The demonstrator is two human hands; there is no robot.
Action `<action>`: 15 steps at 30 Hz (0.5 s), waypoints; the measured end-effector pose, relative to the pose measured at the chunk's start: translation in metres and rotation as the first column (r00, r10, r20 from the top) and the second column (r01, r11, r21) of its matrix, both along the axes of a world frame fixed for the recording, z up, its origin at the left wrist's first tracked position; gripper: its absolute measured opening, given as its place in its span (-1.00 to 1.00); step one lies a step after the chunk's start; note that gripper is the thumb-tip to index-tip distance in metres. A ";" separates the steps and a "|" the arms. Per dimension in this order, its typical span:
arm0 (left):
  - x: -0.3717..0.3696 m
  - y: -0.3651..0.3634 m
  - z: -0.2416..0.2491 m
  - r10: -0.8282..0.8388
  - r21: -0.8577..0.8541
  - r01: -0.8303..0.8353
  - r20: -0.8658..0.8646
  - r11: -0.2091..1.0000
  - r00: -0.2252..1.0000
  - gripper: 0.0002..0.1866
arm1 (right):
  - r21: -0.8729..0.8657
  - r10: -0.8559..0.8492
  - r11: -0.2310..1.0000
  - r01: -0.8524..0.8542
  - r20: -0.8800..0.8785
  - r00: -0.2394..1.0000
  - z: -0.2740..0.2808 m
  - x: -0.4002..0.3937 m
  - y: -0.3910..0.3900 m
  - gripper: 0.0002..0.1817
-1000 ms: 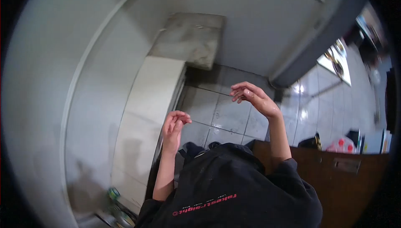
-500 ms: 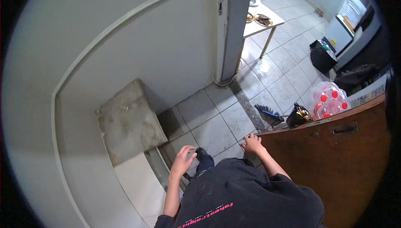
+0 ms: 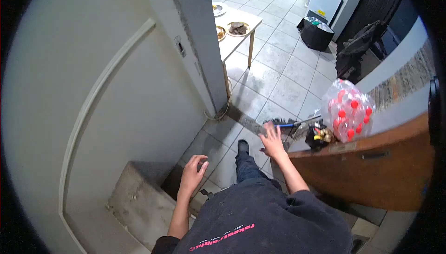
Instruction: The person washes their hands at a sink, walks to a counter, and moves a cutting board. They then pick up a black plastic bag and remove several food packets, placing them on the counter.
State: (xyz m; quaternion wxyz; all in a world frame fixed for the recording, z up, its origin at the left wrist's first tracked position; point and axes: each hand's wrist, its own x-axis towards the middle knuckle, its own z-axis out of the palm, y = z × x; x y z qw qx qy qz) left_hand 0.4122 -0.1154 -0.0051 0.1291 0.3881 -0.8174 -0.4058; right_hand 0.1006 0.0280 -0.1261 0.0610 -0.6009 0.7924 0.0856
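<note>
My left hand point(image 3: 192, 175) is held in the air at lower centre, fingers loosely curled and apart, with nothing in it. A concrete block point(image 3: 144, 203) lies below and to its left. My right hand point(image 3: 273, 141) reaches forward with its fingers spread and empty, just left of the edge of the wooden door point(image 3: 362, 175). Past its fingertips a black-bristled broom point(image 3: 281, 122) with a blue part lies on the floor. One dark shoe point(image 3: 243, 146) shows on the tiles between my hands.
The door frame point(image 3: 195, 45) stands at upper centre. Through the doorway are a table point(image 3: 238, 46) with plates, a plastic pack of red-capped bottles point(image 3: 348, 110), a black bag point(image 3: 318, 135) with items, a black bin point(image 3: 316, 34) and a white appliance point(image 3: 324, 3).
The view has moved forward and turned toward the doorway. My right hand has left the door's edge and its fingers have spread. A foot has stepped forward.
</note>
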 end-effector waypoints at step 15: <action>-0.364 -0.188 0.014 -0.417 0.254 0.452 -0.182 0.855 0.891 -0.78 | -0.151 -0.153 0.830 0.536 0.863 0.481 0.149 -0.238 -0.145 -0.54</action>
